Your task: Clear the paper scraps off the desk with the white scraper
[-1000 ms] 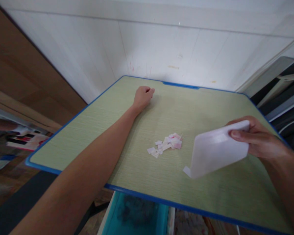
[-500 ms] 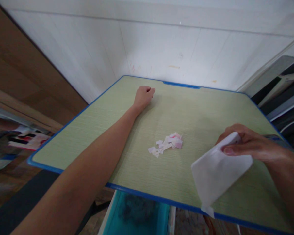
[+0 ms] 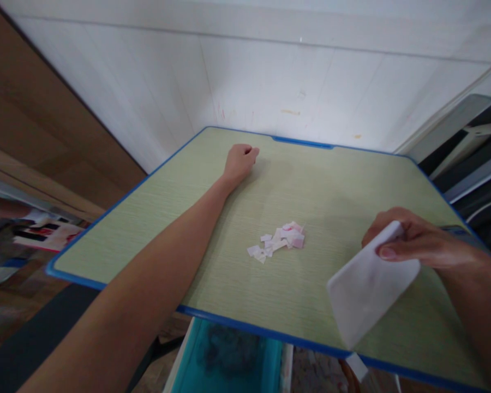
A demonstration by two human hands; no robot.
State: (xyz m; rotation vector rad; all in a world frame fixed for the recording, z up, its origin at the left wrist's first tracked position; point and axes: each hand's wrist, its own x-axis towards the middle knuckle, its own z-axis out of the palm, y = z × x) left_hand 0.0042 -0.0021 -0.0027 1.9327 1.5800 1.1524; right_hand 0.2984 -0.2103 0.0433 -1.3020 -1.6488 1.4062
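The right hand (image 3: 421, 243) pinches a white card (image 3: 368, 286) between thumb and fingers at the surface's (image 3: 331, 191) five o'clock edge. A small scrap (image 3: 357, 365) shows just below that edge, near the teal bin (image 3: 233, 355), whose dark contents are blurred. Paper scraps (image 3: 279, 241) lie mid-surface. At eleven o'clock, the left hand (image 3: 239, 161) rests with fingers curled shut.

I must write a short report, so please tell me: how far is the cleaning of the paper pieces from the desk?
Done: the paper scraps already lie gathered in one small pile mid-desk. In hand: the right hand holds a white card tilted over the near edge of the desk; the left hand rests as a fist at the far side. Left: the pile is on the desk, apart from the card, above the teal bin.
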